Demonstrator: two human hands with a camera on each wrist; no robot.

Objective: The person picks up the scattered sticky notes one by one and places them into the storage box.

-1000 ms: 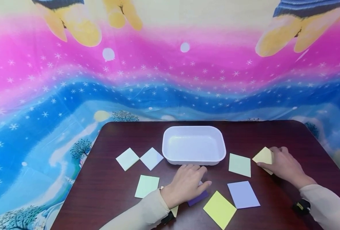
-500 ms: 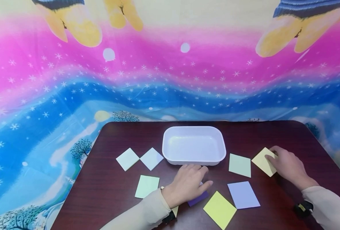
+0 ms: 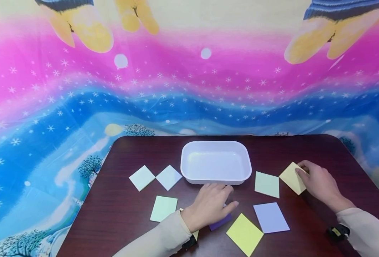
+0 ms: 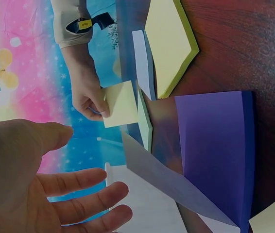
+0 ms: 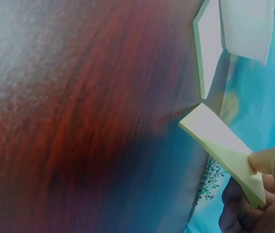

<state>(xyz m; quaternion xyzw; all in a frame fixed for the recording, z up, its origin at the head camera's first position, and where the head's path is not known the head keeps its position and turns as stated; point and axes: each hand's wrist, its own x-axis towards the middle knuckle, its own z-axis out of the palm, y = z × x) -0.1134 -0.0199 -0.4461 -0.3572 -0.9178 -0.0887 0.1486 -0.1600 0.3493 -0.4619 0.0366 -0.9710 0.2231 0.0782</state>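
Observation:
At the table's right, my right hand [image 3: 321, 182] pinches a pale yellow sticky note pad [image 3: 291, 177] by its right corner. The right wrist view shows the thumb on the pad's [image 5: 220, 141] upper face and the fingers beneath; the pad is tilted. My left hand [image 3: 208, 207] hovers over a purple sticky note pad [image 3: 220, 222], fingers loosely extended and holding nothing. In the left wrist view a greyish sheet [image 4: 159, 170] rises at a slant along the purple pad's [image 4: 217, 136] edge. In the head view the left hand covers much of that pad.
A white plastic tub [image 3: 215, 167] stands at the back middle of the dark wooden table [image 3: 112, 214]. Around lie a bright yellow pad [image 3: 245, 234], a lilac pad [image 3: 271, 217], a pale green pad [image 3: 267, 184] and several more at left. A printed cloth [image 3: 189, 71] hangs behind.
My right hand has shifted its grip on the pale yellow pad to the right corner, and the pad has moved slightly left and away. The left hand has stayed almost still.

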